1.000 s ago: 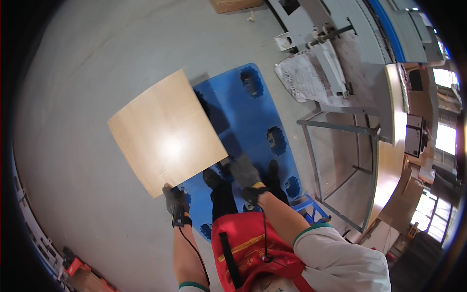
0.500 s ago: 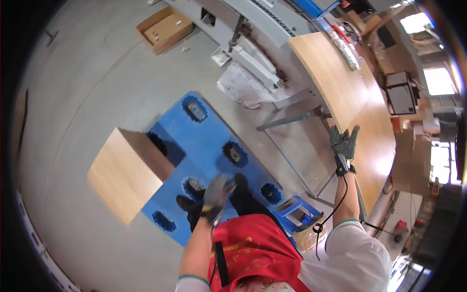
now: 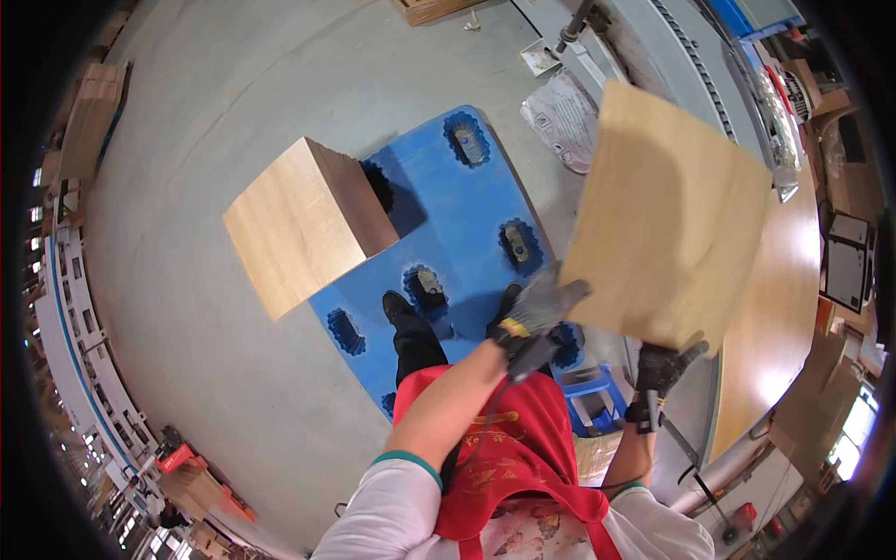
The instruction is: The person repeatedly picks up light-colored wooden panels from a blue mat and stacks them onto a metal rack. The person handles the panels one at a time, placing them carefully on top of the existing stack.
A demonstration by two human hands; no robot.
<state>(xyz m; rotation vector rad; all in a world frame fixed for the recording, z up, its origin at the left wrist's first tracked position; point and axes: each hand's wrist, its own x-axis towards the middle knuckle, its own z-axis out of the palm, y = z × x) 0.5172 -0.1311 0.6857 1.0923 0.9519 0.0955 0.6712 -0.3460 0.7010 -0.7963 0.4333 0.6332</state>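
Observation:
A square wood-grain board (image 3: 667, 219) is raised and tilted off the worktable at my right. My right hand (image 3: 663, 369), in a dark grey glove, grips its near edge with the thumb across the front face. At the near left corner, my gloved left hand (image 3: 551, 303) holds the board's side edge, slightly smeared by motion. Left of my feet, a stack of similar boards (image 3: 299, 219) rests on the blue plastic pallet (image 3: 457, 201). Beneath the raised board, another wood-grain surface (image 3: 779, 308) stretches along the right.
I stand on the pallet, which has several dark recesses. A blue stool (image 3: 597, 397) stands by my right leg. Beyond the board is a grey machine (image 3: 667, 65) with a plastic bag (image 3: 563, 117) against it. A cardboard box (image 3: 434, 9) lies on the floor at the far side.
The board has come up off the worktable and moved left, with my right hand on it. My left hand has risen from near my legs to the board. My view has turned left.

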